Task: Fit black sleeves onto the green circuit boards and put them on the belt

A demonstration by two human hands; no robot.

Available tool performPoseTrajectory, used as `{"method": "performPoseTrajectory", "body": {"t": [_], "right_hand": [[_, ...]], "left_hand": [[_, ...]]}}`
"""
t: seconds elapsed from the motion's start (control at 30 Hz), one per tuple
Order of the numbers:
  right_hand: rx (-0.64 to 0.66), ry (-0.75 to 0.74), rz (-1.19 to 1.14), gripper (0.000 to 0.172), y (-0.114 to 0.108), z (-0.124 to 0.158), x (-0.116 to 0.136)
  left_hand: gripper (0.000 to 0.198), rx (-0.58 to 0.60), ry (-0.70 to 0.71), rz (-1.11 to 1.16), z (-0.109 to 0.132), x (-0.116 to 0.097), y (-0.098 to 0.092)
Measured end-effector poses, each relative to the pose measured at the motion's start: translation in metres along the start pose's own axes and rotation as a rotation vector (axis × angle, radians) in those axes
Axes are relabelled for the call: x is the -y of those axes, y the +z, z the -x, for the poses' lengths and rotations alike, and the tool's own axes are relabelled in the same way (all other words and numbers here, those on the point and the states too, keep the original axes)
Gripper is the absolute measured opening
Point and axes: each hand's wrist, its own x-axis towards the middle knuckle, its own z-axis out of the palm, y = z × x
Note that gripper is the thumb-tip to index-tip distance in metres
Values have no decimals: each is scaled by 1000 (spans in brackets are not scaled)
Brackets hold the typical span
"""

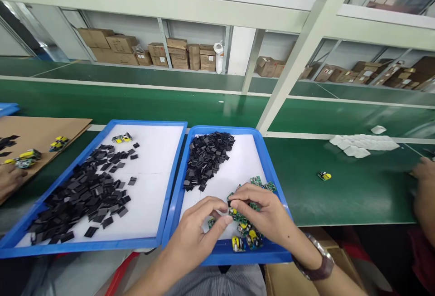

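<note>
Slipping is risked at six o'clock: a small flat black piece (229,203) is tip-pinched by right fingers (245,209), left fingers (217,229) parted.

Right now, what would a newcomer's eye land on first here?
Probably the wearer's left hand and right hand, close together over the circuit boards in the right blue tray. Next, likely the heap of black pieces in the left blue tray, then the white pile on the green bench at right.
</note>
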Motion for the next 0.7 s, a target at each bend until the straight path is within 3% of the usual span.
{"method": "performPoseTrajectory", "body": {"t": [0.1,0.2,0.33,0.47,0.57,0.7], "right_hand": [[-75,14,-87,12,13,15,0],[-164,-48,-38,15,17,30,-1],[-314,-64,117,18,9,51,-2],[-326,-15,135,19,4,66,-6],[-337,1,111,24,8,73,-8],[-325,42,19,23,19,75,-8]], "left_hand": [[25,9,-26,129,-5,-7,8],[27,72,-72,201,-6,-8,3],[12,37,-50,-28,0,3,-15],[48,193,13,-332,10,19,-15],[48,202,-4,-343,15,23,-3],[40,152,-51,-119,15,11,5]]}}
